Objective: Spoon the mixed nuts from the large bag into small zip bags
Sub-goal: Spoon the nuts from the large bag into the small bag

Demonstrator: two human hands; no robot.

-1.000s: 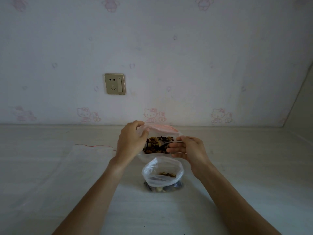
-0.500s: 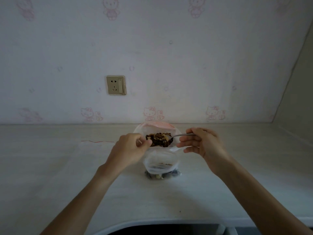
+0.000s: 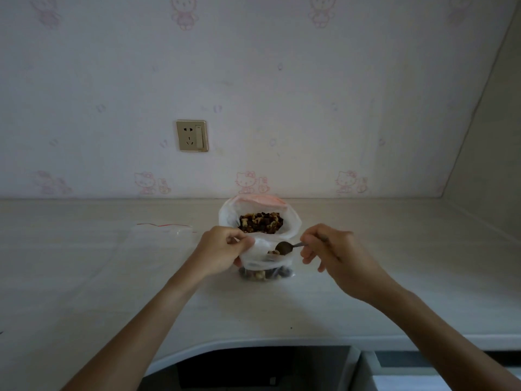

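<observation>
The large bag (image 3: 229, 214) stands open near the wall, with mixed nuts (image 3: 260, 222) showing inside. Right in front of it stands a small zip bag (image 3: 262, 256), clear, with nuts at its bottom. My left hand (image 3: 222, 251) pinches the small bag's left rim and holds it open. My right hand (image 3: 334, 249) grips the handle of a metal spoon (image 3: 284, 246). The spoon's bowl is tipped over the small bag's mouth, and nuts are spilling from it into the bag.
An empty clear zip bag with a red strip (image 3: 166, 230) lies flat on the pale counter (image 3: 84, 277) to the left. A wall socket (image 3: 192, 136) sits above. The counter's curved front edge (image 3: 253, 341) runs close below my arms.
My right hand carried the loaded spoon out of the large bag and tipped it over the small bag. My left hand moved from the large bag's rim to the small bag's rim.
</observation>
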